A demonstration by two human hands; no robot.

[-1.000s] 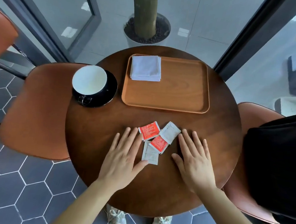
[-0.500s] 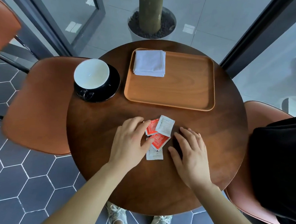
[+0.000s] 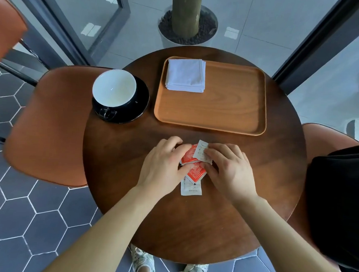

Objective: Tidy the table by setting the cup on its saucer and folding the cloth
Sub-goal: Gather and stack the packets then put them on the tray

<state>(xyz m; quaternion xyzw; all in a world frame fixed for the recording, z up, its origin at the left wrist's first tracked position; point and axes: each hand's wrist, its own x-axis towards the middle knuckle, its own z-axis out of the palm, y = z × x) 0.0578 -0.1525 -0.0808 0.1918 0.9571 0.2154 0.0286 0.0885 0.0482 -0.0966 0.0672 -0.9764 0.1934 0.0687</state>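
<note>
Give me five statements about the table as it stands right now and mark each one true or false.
1. The cup sits on the black saucer. True.
2. The folded cloth lies on the bare table. False: it lies in the far left corner of the wooden tray.
3. Both the left hand and the right hand are at the packets. True.
4. All packets are red. False: some are white.
5. The cup's handle points toward the tray. False: it points toward the person.

Between the left hand (image 3: 162, 166) and right hand (image 3: 229, 172): two red packets (image 3: 195, 172) and two white packets (image 3: 191, 188). Beyond them: one cup (image 3: 113, 90), one saucer (image 3: 142, 97), one tray (image 3: 228, 109), one folded cloth (image 3: 186, 75).
</note>
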